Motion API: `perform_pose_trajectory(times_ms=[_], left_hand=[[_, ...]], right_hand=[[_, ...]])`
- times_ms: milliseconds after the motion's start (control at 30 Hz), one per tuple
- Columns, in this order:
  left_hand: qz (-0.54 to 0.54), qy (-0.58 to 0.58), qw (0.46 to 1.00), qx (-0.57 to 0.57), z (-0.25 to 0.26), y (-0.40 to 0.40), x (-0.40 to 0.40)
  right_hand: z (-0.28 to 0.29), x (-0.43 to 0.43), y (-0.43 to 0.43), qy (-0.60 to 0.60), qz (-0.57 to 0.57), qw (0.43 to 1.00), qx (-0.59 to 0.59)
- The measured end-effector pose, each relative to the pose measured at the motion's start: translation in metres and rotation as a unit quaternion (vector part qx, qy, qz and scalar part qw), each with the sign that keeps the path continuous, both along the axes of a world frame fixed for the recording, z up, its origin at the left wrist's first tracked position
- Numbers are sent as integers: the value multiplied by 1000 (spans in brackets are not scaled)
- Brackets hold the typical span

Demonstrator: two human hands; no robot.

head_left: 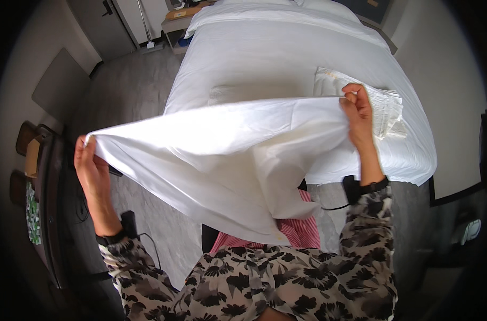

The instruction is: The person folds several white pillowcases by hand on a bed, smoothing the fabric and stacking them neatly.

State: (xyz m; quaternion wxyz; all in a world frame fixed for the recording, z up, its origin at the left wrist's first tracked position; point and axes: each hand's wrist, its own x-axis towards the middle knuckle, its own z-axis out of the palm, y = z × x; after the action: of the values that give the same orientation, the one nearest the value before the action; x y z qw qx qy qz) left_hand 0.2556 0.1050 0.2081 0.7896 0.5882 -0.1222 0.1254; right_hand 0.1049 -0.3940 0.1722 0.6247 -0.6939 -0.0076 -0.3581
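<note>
A white cloth (pixel 211 160) hangs stretched between my two hands, its upper edge pulled nearly straight. My left hand (pixel 91 164) pinches one corner at the left, lower than the other. At the right, my right hand (pixel 357 112) grips the far end of that edge between thumb and fingers, over the bed. The cloth sags in folds before my body and hides part of the bed's foot. Beyond it lies a bed (pixel 275 52) with smooth white covers. A stack of folded white linens (pixel 379 108) rests on the bed, just behind my right hand.
A dark desk (pixel 53 208) with a cardboard box (pixel 34 156) runs along the left. A nightstand (pixel 179 25) stands beside the bed's head, and a flat mop (pixel 150 45) leans near the grey door (pixel 103 28). A black-framed panel (pixel 458 176) is at the right wall.
</note>
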Motion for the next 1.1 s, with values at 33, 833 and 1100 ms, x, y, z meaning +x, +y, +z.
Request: perform_pose_trajectory(times_ms=[33, 833, 1100], left_hand=[[2, -26, 1000, 3, 7, 10, 15], [268, -325, 898, 128, 83, 183, 59], [101, -14, 991, 92, -22, -20, 153]], right_hand=[[31, -17, 9, 57, 20, 996, -73], [113, -254, -129, -41, -177, 912, -369], [-12, -101, -234, 147, -282, 903, -289]])
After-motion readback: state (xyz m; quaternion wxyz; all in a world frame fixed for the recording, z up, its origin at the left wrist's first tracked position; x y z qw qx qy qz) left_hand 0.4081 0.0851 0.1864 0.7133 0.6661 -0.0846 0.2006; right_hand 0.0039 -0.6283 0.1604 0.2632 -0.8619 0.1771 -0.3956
